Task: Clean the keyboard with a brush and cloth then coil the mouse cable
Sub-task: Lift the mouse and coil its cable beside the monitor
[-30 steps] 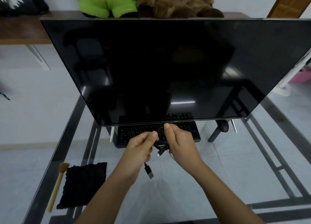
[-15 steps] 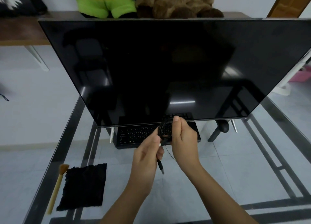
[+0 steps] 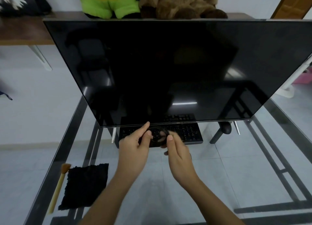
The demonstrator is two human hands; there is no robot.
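Monitor [image 3: 168,69] looms far, keyboard [image 3: 189,133] beneath it, cloth [image 3: 86,186] and brush [image 3: 58,187] near left. Our left hand [image 3: 133,150] and right hand [image 3: 179,155] pinch the cable [image 3: 157,135] before the keyboard; its dangling plug is now wound in, so coiling seems nearly done.

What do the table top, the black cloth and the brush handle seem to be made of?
Table top: clear glass, since floor tiles and frame show through. Cloth: fuzzy black fabric, perhaps microfibre, with ragged edges. Brush handle: pale, probably wood or bamboo.
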